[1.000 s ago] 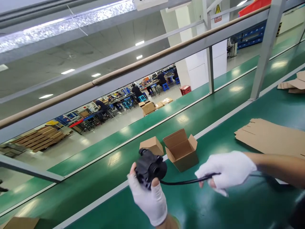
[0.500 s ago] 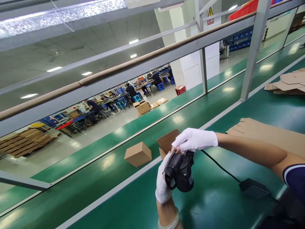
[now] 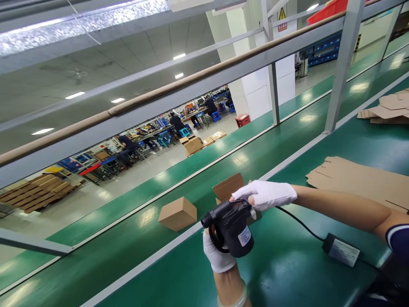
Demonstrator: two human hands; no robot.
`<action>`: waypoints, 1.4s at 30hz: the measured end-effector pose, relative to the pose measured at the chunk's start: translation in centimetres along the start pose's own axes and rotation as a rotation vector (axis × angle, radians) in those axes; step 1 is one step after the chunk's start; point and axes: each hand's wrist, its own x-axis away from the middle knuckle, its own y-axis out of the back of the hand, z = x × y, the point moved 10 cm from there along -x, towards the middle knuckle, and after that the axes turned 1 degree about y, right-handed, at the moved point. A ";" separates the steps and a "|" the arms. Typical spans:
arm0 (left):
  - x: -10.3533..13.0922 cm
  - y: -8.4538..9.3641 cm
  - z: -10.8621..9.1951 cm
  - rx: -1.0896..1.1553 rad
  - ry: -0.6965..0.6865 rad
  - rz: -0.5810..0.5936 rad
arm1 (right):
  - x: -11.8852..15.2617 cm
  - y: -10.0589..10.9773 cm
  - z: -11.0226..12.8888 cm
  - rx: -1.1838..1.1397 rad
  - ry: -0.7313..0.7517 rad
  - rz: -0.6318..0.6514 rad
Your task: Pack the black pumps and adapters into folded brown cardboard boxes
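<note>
Starting at the left: a closed cardboard box (image 3: 177, 213) sits on the far green conveyor belt (image 3: 134, 238), apart from both hands. Next, the left hand (image 3: 219, 253), in a white glove, is raised above the near belt with its fingers closed around the underside of a black pump-like device (image 3: 232, 228). Device held off the surface, nozzle end pointing left, small white label facing the camera. A pale bangle (image 3: 234, 300) is on the left wrist.

Right hand (image 3: 266, 195), also gloved, rests on top of the device at its rear end; fingers curled, pinching the black cable (image 3: 298, 221) where it leaves the device body. Behind the hands, an open cardboard box (image 3: 227, 186) is partly hidden by them.

Cable runs right across the belt to a black power adapter (image 3: 341, 250) lying flat on the surface. Farther right, flattened cardboard blanks (image 3: 358, 181) lie on the belt, well apart from the hands.
</note>
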 end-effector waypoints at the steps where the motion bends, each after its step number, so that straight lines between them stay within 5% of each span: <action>1: 0.0 -0.3 -0.2 0.005 -0.014 -0.004 | 0.0 0.0 -0.1 -0.026 -0.023 -0.026; 5: -0.8 -2.2 -2.3 -0.184 -0.142 0.061 | 0.1 1.5 1.7 -0.025 -0.060 -0.214; 8: -1.6 -3.6 -4.2 -0.728 -0.284 0.161 | -0.3 3.2 3.8 0.233 -0.070 -0.299; 11: -2.2 -4.1 -3.5 -1.381 -0.317 0.241 | -1.6 4.3 3.5 0.558 -0.130 -0.264; 13: -2.2 -4.4 -2.3 -1.593 -0.327 0.318 | -3.0 4.5 2.1 0.811 -0.147 -0.212; 19: -1.5 -4.8 1.1 -1.711 -0.214 0.474 | -7.1 3.0 -5.6 1.251 -0.315 0.138; 26: -1.9 -4.8 1.4 -1.716 -0.182 0.553 | -9.4 -0.5 -12.3 1.245 -0.430 0.493; 31: -2.5 -4.4 1.6 -1.720 -0.174 0.570 | -9.0 -0.8 -12.6 1.203 -0.472 0.454; 34: -1.3 -6.5 0.6 -1.741 -0.334 0.543 | -6.0 1.2 -9.2 1.280 -0.394 0.172; 37: 2.6 -11.5 1.3 -1.686 -0.550 0.680 | 1.4 3.6 -5.9 1.296 -0.342 -0.087; 40: 8.1 -16.3 7.2 -1.607 -0.552 1.066 | 12.8 5.0 -8.6 1.197 -0.713 -0.007; 42: 11.4 -17.8 12.4 -1.584 -0.515 1.303 | 20.9 4.5 -11.2 1.074 -0.981 0.058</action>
